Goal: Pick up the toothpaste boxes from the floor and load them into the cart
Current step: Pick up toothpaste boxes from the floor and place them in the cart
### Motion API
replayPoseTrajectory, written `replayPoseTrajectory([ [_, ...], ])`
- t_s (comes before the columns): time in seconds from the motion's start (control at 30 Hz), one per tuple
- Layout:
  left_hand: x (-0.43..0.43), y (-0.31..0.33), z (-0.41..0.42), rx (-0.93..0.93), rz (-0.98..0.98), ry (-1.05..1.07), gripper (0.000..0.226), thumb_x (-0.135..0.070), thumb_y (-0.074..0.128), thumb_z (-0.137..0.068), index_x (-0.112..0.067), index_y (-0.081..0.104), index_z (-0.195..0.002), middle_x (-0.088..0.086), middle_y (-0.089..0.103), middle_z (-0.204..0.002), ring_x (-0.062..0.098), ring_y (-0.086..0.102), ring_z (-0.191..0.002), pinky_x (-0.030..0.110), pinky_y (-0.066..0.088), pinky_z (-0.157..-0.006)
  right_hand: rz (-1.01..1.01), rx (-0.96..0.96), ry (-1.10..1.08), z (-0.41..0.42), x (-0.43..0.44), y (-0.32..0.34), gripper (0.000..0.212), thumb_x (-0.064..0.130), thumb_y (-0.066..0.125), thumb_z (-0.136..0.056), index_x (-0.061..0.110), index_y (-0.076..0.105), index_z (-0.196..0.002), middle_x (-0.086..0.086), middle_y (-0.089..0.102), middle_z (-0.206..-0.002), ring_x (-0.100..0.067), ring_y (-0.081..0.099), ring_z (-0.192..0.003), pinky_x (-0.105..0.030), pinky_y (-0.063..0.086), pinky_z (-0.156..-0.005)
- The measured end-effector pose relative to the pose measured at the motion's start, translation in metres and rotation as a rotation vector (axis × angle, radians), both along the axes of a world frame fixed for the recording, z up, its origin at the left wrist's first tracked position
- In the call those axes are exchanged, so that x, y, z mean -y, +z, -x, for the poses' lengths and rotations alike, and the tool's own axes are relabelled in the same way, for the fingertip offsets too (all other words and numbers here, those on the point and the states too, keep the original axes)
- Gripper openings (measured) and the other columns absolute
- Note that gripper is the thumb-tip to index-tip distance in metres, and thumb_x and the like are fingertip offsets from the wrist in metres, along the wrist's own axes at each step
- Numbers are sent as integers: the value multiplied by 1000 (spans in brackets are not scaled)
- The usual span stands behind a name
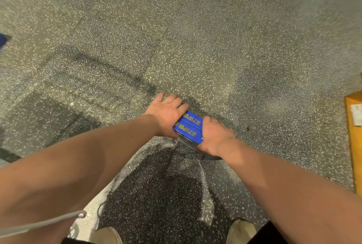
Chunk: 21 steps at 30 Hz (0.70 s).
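Two hands are clamping a pack of blue toothpaste boxes (188, 127) between them, low over the speckled floor (195, 28); whether the pack is touching the floor is unclear. The left hand (166, 114) is pressing flat against the pack's left end, its fingers (183, 107) lying nearly straight and spread across the far top edge. The right hand (215, 136) is gripping the right end, its fingers curling round the pack. Two yellow-lettered box faces are showing side by side on top, and a blurred grey edge is jutting out just beneath them.

Nothing is lying between the pack and the camera except the bare forearms. Well to the right of the pack, a yellow carton (353, 145) bearing a white label is sitting at the picture's edge. Nearer than the pack, two pale shoes (107, 235) are planted on the floor, and a white cord (41, 223) is dangling near the left forearm.
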<state>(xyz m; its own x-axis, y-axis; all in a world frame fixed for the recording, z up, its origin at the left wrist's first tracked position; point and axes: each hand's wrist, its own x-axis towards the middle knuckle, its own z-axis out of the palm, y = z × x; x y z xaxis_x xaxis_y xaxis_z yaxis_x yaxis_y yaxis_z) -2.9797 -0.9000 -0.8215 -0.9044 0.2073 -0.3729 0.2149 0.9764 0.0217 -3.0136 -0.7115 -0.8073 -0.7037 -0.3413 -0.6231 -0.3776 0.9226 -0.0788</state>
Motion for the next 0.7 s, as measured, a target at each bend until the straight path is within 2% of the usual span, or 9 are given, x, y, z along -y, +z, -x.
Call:
replayPoseTrajectory([
  [0.07, -4, -2, 6, 36, 1, -24, 109, -77, 69, -71, -21, 27, -154, 3, 41, -151, 27, 28, -148, 56, 14, -123, -15, -19, 13, 2, 1, -3, 70, 46, 86, -71, 20, 38, -114, 1, 47, -98, -21, 54, -91, -41, 51, -84],
  [0.17, -7, -6, 9, 5, -14, -36, 80, -65, 65, -79, -21, 40, -140, 1, 56, -135, 24, 49, -129, 47, 27, -116, -20, -77, 47, 2, -1, -9, 77, 69, 78, -70, 20, 40, -116, 3, 47, -93, -20, 56, -85, -36, 47, -71],
  [0.23, -7, -6, 11, 3, -13, -34, 73, -60, 65, -79, -21, 42, -137, 0, 58, -128, 22, 53, -121, 43, 30, -110, -17, -99, 79, 3, -2, -10, 83, 85, 66, -69, 20, 40, -115, 1, 51, -97, -21, 57, -86, -36, 45, -70],
  [0.37, -6, 11, 6, 58, -20, 37, 75, -59, 67, -80, -19, 40, -138, 1, 54, -133, 23, 49, -126, 44, 31, -110, -30, -114, 145, 8, 0, 10, 74, 74, 71, -71, 21, 41, -113, 1, 55, -101, -22, 54, -87, -36, 43, -71],
  [0.43, -6, 37, -1, 69, -41, 75, 74, -60, 67, -82, -19, 40, -137, 2, 53, -134, 23, 48, -127, 44, 31, -111, -20, -123, 179, 8, 0, 38, 73, 75, 72, -71, 22, 41, -112, 3, 54, -99, -22, 55, -90, -39, 44, -75],
  [0.53, -6, 102, -18, 94, -48, 123, 70, -64, 62, -84, -19, 41, -133, 1, 53, -134, 22, 47, -127, 44, 30, -110, -19, -100, 218, 0, 2, 100, 69, 62, 78, -72, 22, 41, -114, 2, 56, -106, -23, 56, -95, -43, 45, -82],
  [0.7, 4, 253, -55, 93, -23, 138, 68, -61, 58, -87, -17, 39, -136, 5, 51, -134, 24, 48, -127, 42, 32, -110, -26, -46, 267, -23, 17, 247, 52, 53, 68, -82, 22, 42, -115, 2, 55, -107, -20, 48, -90, -47, 46, -90],
])
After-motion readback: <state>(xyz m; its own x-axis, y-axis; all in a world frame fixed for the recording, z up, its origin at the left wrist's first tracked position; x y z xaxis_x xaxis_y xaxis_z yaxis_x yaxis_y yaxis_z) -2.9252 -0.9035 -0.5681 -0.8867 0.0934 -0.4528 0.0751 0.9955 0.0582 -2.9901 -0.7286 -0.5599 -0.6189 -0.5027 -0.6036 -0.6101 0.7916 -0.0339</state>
